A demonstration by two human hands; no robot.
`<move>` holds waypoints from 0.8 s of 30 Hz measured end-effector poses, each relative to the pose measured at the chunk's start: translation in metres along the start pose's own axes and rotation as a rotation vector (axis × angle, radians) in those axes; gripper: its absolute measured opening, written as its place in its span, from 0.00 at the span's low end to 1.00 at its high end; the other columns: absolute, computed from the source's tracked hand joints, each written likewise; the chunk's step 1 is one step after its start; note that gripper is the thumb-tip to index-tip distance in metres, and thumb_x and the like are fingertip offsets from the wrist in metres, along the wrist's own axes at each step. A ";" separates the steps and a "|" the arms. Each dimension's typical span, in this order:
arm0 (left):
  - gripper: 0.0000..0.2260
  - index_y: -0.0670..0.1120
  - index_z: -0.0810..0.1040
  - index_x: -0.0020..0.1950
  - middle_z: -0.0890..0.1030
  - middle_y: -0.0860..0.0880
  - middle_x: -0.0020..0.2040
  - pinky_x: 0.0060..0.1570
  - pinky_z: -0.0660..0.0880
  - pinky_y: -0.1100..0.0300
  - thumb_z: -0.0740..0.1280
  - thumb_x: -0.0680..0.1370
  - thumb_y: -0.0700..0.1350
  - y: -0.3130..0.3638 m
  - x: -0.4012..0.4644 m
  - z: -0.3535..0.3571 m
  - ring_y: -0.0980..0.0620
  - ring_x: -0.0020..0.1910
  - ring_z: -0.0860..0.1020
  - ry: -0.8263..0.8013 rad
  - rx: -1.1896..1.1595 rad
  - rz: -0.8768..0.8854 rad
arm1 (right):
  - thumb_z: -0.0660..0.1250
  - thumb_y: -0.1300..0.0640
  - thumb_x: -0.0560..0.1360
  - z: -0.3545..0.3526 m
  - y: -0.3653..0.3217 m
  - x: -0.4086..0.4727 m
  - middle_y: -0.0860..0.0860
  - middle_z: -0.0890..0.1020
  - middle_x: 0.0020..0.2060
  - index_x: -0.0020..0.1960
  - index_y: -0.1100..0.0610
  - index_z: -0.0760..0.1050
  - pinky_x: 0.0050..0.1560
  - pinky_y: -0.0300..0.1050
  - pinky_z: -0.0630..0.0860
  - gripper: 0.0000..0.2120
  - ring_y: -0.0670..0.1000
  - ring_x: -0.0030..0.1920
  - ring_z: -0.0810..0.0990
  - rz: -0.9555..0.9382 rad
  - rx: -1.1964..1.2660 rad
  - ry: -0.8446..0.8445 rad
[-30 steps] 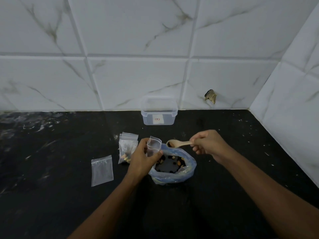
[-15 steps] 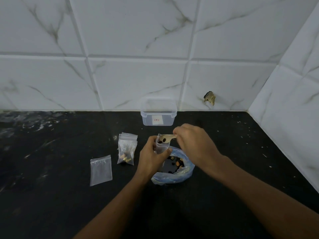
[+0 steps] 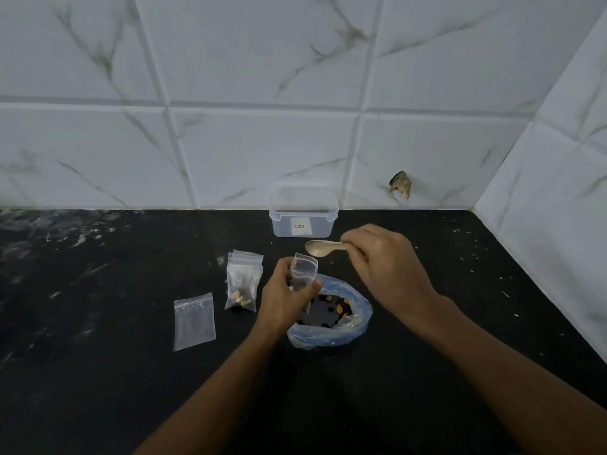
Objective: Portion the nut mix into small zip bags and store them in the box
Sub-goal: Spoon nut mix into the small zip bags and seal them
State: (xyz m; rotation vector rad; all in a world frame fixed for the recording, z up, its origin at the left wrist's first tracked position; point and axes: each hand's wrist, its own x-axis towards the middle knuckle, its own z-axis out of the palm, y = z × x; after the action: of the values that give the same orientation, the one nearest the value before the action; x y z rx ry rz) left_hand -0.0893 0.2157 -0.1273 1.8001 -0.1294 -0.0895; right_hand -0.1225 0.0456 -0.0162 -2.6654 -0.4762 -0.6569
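The left hand point(image 3: 286, 298) pinches a small zip bag point(image 3: 303, 272) upright, mouth open, just over the left rim of the blue nut-mix bag point(image 3: 331, 330). The right hand point(image 3: 382, 261) grips the handle of a pale spoon point(image 3: 320, 248), bowl (apparently empty) just above and right of the zip bag's mouth. Left of the nut-mix bag lie filled zip bags point(image 3: 243, 284), further left an empty one point(image 3: 193, 321). Behind it, against the tiled wall, stands the clear box point(image 3: 303, 216).
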 end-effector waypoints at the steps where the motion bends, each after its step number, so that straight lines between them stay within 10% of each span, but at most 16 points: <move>1: 0.20 0.55 0.70 0.61 0.78 0.57 0.53 0.44 0.74 0.67 0.74 0.74 0.50 0.000 0.000 -0.001 0.60 0.52 0.78 -0.001 -0.003 0.001 | 0.66 0.66 0.76 0.000 0.001 -0.002 0.54 0.80 0.35 0.46 0.62 0.81 0.35 0.52 0.77 0.05 0.52 0.34 0.77 0.040 0.029 0.035; 9: 0.17 0.54 0.73 0.59 0.81 0.55 0.52 0.47 0.76 0.64 0.75 0.74 0.48 -0.012 -0.004 -0.008 0.58 0.52 0.80 0.045 -0.049 -0.004 | 0.64 0.59 0.78 0.055 0.037 -0.048 0.47 0.80 0.32 0.45 0.53 0.80 0.33 0.44 0.79 0.07 0.45 0.31 0.79 0.711 0.103 -0.126; 20: 0.18 0.56 0.70 0.58 0.78 0.57 0.52 0.41 0.73 0.76 0.75 0.73 0.47 -0.003 -0.014 -0.004 0.66 0.50 0.78 0.035 -0.013 0.003 | 0.66 0.50 0.77 0.105 0.019 -0.076 0.45 0.79 0.47 0.52 0.50 0.78 0.51 0.41 0.74 0.06 0.45 0.49 0.74 0.548 -0.194 -0.236; 24: 0.19 0.56 0.71 0.57 0.79 0.55 0.51 0.42 0.76 0.70 0.76 0.72 0.49 0.003 -0.013 0.000 0.66 0.48 0.78 0.035 -0.019 0.041 | 0.64 0.47 0.78 0.089 0.001 -0.052 0.44 0.80 0.48 0.55 0.50 0.78 0.49 0.38 0.76 0.10 0.42 0.50 0.77 0.591 0.368 -0.151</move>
State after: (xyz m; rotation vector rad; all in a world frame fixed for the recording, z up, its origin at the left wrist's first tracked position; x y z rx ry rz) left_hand -0.1023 0.2165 -0.1249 1.7788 -0.1399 -0.0302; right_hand -0.1316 0.0693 -0.1158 -2.3297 0.1517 -0.1688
